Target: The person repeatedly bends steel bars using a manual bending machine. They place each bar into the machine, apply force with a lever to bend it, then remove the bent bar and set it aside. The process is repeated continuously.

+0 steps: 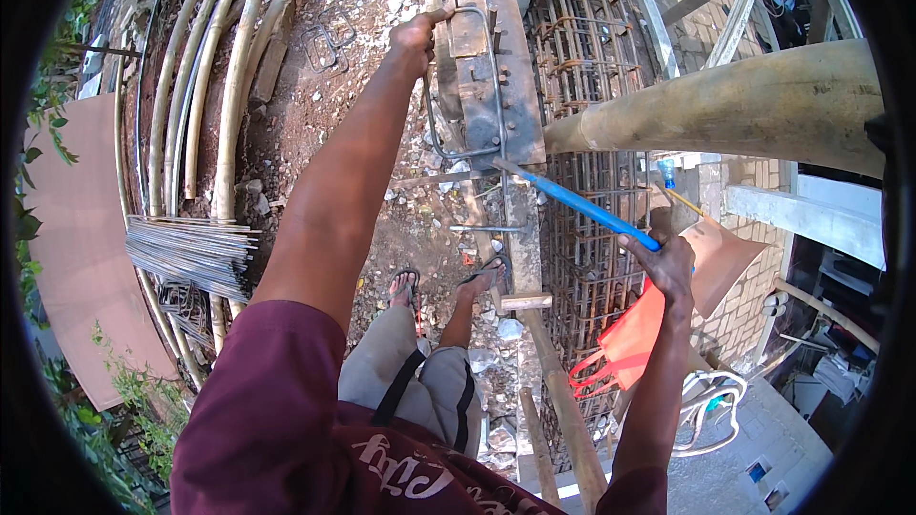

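Observation:
My left hand (pixel 417 41) is closed round the far end of a steel rod bent into a roughly rectangular stirrup (pixel 468 153). The stirrup lies over a plank bench with a dark metal plate (pixel 520 100) that has several upright pegs. My right hand (pixel 665 262) grips the end of a blue-handled bar bender (pixel 584 205). The bender slants left and away from me, its bare tip at the stirrup's near right corner. Whether the tip is hooked on the rod I cannot tell. A short straight rod (pixel 485 228) lies across the bench nearer to me.
A long rebar cage (pixel 587 48) runs along the bench's right side, beneath a thick bamboo pole (pixel 725 105). An orange bag (pixel 634 339) hangs below my right hand. Bamboo poles (pixel 234 114) and a bundle of cut rods (pixel 191 253) lie left, on rubble-strewn ground.

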### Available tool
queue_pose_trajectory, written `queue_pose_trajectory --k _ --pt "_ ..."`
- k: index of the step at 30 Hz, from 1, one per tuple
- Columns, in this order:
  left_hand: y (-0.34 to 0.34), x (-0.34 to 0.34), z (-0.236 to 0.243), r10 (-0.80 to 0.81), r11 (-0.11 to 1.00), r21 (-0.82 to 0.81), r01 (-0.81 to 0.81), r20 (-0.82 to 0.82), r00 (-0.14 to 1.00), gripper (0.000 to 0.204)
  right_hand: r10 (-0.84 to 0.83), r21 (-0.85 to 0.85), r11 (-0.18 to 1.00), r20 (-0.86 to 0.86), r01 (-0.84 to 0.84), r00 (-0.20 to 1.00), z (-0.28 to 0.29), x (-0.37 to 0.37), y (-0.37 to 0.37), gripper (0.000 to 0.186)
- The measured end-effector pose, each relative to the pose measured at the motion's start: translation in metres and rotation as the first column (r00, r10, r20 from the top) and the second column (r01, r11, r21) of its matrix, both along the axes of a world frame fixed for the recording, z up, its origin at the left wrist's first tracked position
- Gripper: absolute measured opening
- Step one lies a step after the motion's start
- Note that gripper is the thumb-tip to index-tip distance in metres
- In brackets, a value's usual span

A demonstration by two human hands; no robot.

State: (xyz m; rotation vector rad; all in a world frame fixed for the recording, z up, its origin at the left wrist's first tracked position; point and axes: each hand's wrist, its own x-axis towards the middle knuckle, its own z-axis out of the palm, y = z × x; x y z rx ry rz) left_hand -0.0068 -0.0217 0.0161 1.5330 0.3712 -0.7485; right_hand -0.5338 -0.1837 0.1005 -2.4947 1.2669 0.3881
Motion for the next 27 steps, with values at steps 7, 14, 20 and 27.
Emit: queue_pose_trajectory --k 7,14,20,27 --pt "-0.003 -0.011 -0.003 0.078 0.981 -0.179 -0.072 0.025 0.997 0.044 -0.377 -0.120 0.918 0.033 0.379 0.925 -0.011 0.022 0.131 0.070" --pt "-0.004 -0.003 -0.006 0.071 0.993 -0.099 -0.066 0.040 0.997 0.034 -0.703 0.182 0.711 0.215 0.679 0.678 -0.083 0.023 0.299 0.066" --pt "-0.007 -0.004 -0.003 0.115 0.989 -0.096 -0.112 0.028 0.993 0.039 -0.613 0.180 0.790 0.210 0.586 0.761 -0.080 -0.011 0.286 0.065" --pt "-0.004 -0.007 -0.011 0.086 0.989 -0.123 -0.077 0.068 0.994 0.043 -0.225 0.738 0.603 -0.205 0.301 0.953 -0.066 -0.007 0.223 0.051"
